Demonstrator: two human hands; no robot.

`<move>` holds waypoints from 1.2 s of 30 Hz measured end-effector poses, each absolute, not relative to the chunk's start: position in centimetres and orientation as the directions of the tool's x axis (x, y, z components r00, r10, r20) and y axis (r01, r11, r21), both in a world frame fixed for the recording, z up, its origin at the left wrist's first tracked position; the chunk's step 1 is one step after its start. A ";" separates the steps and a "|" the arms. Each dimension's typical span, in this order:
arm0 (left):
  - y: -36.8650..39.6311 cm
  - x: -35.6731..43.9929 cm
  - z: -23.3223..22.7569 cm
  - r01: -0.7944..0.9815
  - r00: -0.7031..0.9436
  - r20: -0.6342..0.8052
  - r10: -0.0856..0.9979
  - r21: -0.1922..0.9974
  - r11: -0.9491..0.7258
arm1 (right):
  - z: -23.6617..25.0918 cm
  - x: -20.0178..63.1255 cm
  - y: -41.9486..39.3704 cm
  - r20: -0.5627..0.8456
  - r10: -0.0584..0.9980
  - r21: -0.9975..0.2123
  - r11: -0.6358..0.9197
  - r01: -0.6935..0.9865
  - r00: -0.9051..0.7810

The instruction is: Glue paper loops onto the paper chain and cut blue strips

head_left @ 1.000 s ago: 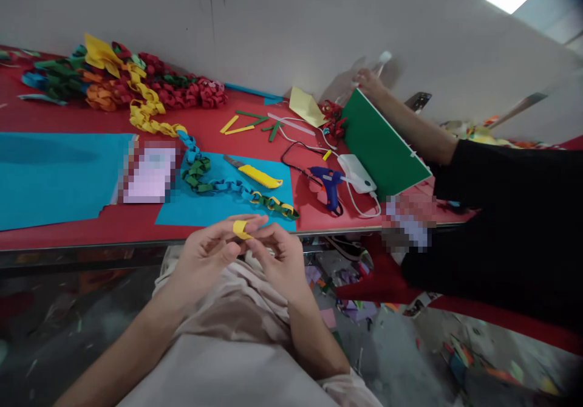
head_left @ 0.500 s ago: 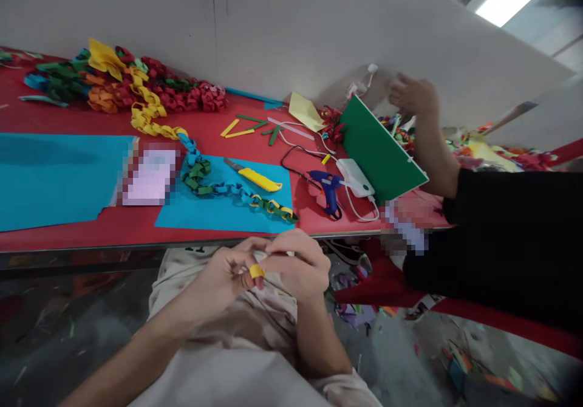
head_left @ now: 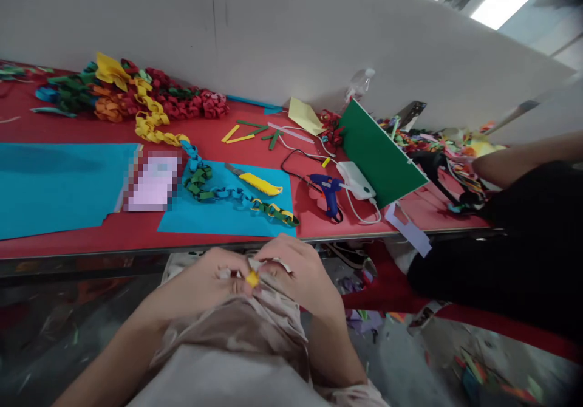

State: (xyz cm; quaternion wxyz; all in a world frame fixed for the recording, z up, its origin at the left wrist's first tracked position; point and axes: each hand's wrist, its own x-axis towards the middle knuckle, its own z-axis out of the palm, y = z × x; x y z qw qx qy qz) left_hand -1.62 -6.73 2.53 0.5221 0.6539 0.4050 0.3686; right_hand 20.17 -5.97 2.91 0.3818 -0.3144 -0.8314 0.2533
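My left hand point(head_left: 200, 282) and my right hand point(head_left: 298, 273) meet over my lap, just below the table's front edge. Between their fingertips sits a small yellow paper loop point(head_left: 252, 279), pinched from both sides, with crumpled beige cloth point(head_left: 255, 322) under it. On the red table point(head_left: 136, 231) lies a paper chain point(head_left: 237, 197) of blue, green and yellow links across a blue sheet point(head_left: 214, 215).
A yellow utility knife point(head_left: 257, 182), a blue glue gun point(head_left: 330, 191), a white charger point(head_left: 355, 179) and a tilted green board point(head_left: 380, 155) lie right of the chain. Piled paper chains point(head_left: 150, 94) sit at the back left. A person in black point(head_left: 510, 237) sits at the right.
My hands dropped from table-edge height into my lap with the yellow loop. The other person's arm drew back from the wall to the right, off the green board.
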 end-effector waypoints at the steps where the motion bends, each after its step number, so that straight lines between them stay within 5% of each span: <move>1: -6.6 -1.8 2.7 0.143 0.441 0.039 0.897 0.983 -0.113 | 2.6 20.4 -5.9 0.446 0.762 -0.728 0.614 0.305 -0.470; 7: -6.7 -1.6 3.3 0.131 0.539 -0.010 0.842 0.989 -0.072 | 1.5 20.7 -5.5 0.283 0.855 -0.936 0.346 0.071 -0.434; 13: -7.0 -0.5 3.0 0.023 0.449 0.115 0.886 0.990 -0.140 | 0.3 20.6 -5.4 0.131 0.916 -0.985 0.077 -0.154 -0.379; 18: -6.4 0.5 2.6 0.157 0.196 0.182 0.963 0.964 -0.214 | 0.0 21.6 -5.7 0.124 0.956 -0.992 0.110 -0.067 -0.265; 24: -6.3 2.8 1.5 0.038 0.014 0.172 0.985 0.984 -0.172 | -1.0 19.7 -5.2 0.217 0.964 -0.949 0.171 -0.266 -0.153; 28: -6.3 4.7 1.5 -0.071 -0.083 0.080 0.993 0.994 -0.086 | -1.8 18.3 -5.1 0.364 0.931 -0.922 0.359 -0.147 -0.014; 32: -5.8 5.7 1.5 -0.038 0.075 0.044 0.996 0.998 -0.041 | -1.8 18.8 -5.4 0.498 0.847 -0.867 0.486 0.105 0.186; 36: -3.3 5.8 1.0 0.312 0.194 0.278 0.941 0.892 -0.328 | -2.1 21.8 -5.2 0.485 0.695 -0.874 0.411 0.261 0.531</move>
